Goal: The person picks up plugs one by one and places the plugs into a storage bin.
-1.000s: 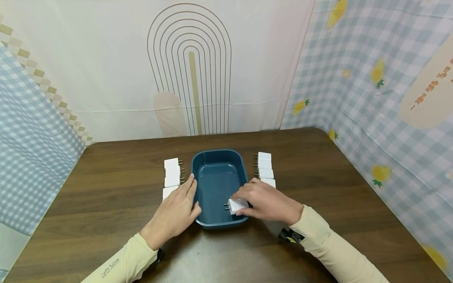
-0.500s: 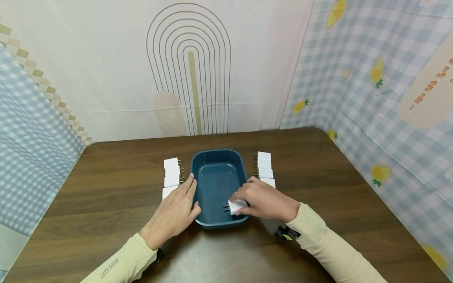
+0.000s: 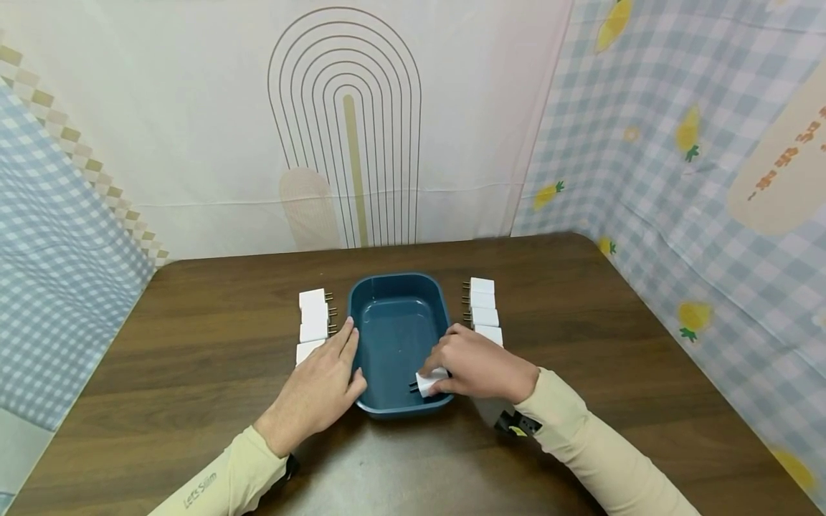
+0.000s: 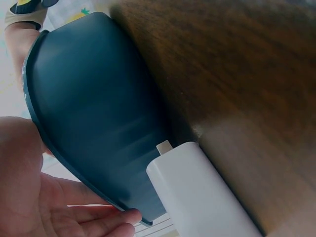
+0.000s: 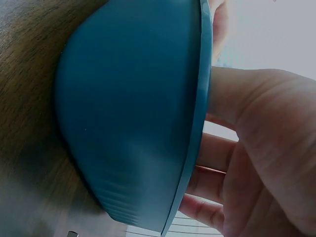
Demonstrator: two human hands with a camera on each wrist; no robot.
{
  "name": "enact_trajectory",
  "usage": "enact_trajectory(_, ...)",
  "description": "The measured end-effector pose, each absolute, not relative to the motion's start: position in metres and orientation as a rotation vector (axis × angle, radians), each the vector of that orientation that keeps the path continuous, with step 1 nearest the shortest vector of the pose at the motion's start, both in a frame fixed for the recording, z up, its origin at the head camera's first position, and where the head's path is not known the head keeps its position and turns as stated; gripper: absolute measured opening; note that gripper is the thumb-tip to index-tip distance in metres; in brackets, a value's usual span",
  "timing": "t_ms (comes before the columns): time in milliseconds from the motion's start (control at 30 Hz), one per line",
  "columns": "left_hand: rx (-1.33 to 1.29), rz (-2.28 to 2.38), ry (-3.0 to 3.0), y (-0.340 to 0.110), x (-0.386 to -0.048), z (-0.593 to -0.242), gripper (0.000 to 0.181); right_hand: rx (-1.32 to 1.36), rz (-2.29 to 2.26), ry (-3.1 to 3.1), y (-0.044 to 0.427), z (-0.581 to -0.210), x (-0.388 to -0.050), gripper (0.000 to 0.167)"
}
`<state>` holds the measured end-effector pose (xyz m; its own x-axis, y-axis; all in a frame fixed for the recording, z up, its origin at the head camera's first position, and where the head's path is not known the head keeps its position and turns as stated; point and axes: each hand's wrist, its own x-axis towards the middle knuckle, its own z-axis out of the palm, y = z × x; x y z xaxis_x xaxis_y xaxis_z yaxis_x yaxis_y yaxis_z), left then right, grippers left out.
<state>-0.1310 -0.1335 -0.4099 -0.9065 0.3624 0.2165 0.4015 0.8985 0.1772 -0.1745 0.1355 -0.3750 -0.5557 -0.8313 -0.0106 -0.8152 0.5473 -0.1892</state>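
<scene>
Right hand (image 3: 480,364) has just shifted the white plug (image 3: 431,382) slightly nearer the wearer inside the blue bin (image 3: 393,344), thumb and fingers pinching it by the near right corner; reads as mid-placement, not released. Left hand (image 3: 316,387) rests near-straight fingers on the rim. Left sleeve (image 3: 222,469) reads "Let's Slim", roughly; no legible plug branding.

Left sleeve (image 3: 222,473): pale yellow-beige fabric, close-fitting, with small dark lettering (image 3: 201,490), apparently "Let's Slim", printed lengthwise; a small black fitting (image 3: 292,467) shows just beside the cuff (image 3: 267,446), its details hidden. Right sleeve (image 3: 600,444): similar pale fabric, softly creased and gathered toward its end; just beside it, a black wrist-worn device (image 3: 525,421) bearing a bright yellow-green patch (image 3: 518,431). Left hand (image 3: 312,390) and right hand (image 3: 480,362): both bare
</scene>
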Motion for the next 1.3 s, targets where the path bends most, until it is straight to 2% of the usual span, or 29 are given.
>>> enact_trajectory(433, -0.6, -0.308, -2.869, -0.1336, -0.1319, -0.4096, 0.062, -1.503, -0.153, 2.668, 0.1323, -0.3752, -0.1763, 0.015)
enact_trajectory(767, -0.586, -0.327, -2.904, -0.1338, -0.1313, -0.4098, 0.064, -1.572, -0.242, 2.609, 0.1306, -0.3778, -0.1774, 0.014)
enact_trajectory(1300, -0.586, -0.326, -2.894, -0.1341, -0.1314, -0.4093, 0.063, -1.532, -0.349, 2.532, 0.1292, -0.3796, -0.1782, 0.008)
